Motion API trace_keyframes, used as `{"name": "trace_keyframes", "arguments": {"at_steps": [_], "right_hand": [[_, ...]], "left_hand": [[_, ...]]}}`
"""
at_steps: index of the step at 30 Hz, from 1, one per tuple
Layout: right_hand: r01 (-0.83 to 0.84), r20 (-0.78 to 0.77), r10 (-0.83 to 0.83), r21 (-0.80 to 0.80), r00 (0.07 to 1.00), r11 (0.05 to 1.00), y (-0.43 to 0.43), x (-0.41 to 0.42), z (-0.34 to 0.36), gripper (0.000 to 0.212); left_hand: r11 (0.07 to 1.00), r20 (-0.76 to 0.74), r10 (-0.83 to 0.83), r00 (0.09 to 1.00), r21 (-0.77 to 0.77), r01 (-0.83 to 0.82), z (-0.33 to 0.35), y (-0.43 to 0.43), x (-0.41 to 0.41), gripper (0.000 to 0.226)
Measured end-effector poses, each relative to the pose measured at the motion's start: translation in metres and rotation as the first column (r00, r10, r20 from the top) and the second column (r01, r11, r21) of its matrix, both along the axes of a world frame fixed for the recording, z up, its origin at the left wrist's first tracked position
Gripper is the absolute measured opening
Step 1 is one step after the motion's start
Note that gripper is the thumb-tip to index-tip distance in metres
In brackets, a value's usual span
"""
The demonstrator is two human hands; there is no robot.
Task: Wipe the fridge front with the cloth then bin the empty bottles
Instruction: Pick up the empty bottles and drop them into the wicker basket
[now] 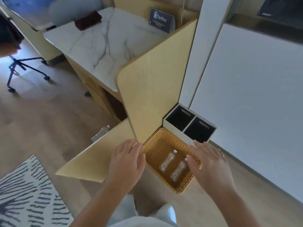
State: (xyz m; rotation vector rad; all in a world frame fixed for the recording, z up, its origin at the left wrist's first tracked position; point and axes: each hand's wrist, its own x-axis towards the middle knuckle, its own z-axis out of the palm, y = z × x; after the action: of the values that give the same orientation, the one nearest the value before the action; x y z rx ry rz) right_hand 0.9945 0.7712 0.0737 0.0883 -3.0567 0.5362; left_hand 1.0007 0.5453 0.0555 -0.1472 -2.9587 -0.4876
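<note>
Both grips are spread flat, fingers straight, holding nothing. The left grip (127, 158) is at the left rim of the rectangular woven wicker basket (157, 145), the right grip (208, 163) over its right rim. Two clear plastic bottles (168, 160) with white caps lie side by side inside it. A boxy white two-compartment bin (168, 125) stands at its far edge.

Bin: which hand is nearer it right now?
Right. The right hand has fingertips just short of the bin; the left hand sits across the basket.
</note>
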Motion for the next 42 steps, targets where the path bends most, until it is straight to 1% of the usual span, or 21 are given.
{"name": "trace_keyframes", "arguments": {"at_steps": [3,7,10,13,17,19,22,25,28,32,35,37,42], "right_hand": [[-0.050,0.112,0.052,-0.023,0.992,0.999,-0.024,-0.002,0.002,0.038],[-0.098,0.139,0.104,-0.048,0.985,0.994,-0.072,0.009,0.010,0.041],[-0.139,0.183,0.142,-0.029,0.973,0.990,-0.116,0.017,0.013,0.041],[-0.163,0.173,0.165,-0.026,0.971,0.986,-0.170,0.026,0.014,0.042],[-0.182,0.138,0.184,-0.027,0.973,0.983,-0.262,0.044,0.019,0.040],[-0.220,0.112,0.220,-0.014,0.969,0.975,-0.311,0.053,0.017,0.038],[-0.308,0.153,0.302,0.014,0.941,0.951,-0.382,0.056,0.010,0.041],[-0.382,0.173,0.366,0.070,0.914,0.921,-0.445,0.051,0.007,0.043],[-0.401,0.171,0.395,0.000,0.902,0.916,-0.501,0.048,0.003,0.041],[-0.447,0.146,0.442,0.004,0.885,0.895,-0.552,0.038,-0.007,0.037],[-0.452,0.194,0.442,0.008,0.876,0.892,-0.579,0.019,-0.008,0.039],[-0.440,0.198,0.428,0.014,0.882,0.898,-0.592,0.002,-0.010,0.040],[-0.379,0.144,0.379,-0.027,0.914,0.925,-0.634,-0.054,-0.020,0.036]], "left_hand": [[0.997,-0.033,0.078,0.996,0.013,-0.077,-0.003,-0.023,0.011,0.040],[0.991,-0.059,0.122,0.991,0.067,-0.118,-0.008,-0.060,0.027,0.036],[0.983,-0.047,0.152,0.987,0.110,-0.146,-0.008,-0.096,0.039,0.035],[0.978,-0.022,0.160,0.987,0.141,-0.155,-0.008,-0.147,0.053,0.037],[0.974,0.013,0.181,0.983,0.139,-0.181,-0.013,-0.236,0.079,0.040],[0.966,0.016,0.209,0.978,0.153,-0.209,-0.019,-0.283,0.091,0.040],[0.946,0.017,0.281,0.960,0.165,-0.279,-0.025,-0.352,0.107,0.041],[0.921,-0.026,0.346,0.938,0.199,-0.335,-0.029,-0.409,0.119,0.038],[0.896,-0.022,0.403,0.915,0.215,-0.389,-0.033,-0.454,0.126,0.037],[0.860,0.024,0.464,0.886,0.229,-0.456,-0.048,-0.503,0.122,0.038],[0.836,0.059,0.498,0.865,0.235,-0.497,-0.054,-0.532,0.110,0.040],[0.821,0.072,0.516,0.854,0.244,-0.516,-0.054,-0.551,0.096,0.041],[0.862,0.044,0.470,0.882,0.195,-0.468,-0.049,-0.603,0.035,0.038]]}}
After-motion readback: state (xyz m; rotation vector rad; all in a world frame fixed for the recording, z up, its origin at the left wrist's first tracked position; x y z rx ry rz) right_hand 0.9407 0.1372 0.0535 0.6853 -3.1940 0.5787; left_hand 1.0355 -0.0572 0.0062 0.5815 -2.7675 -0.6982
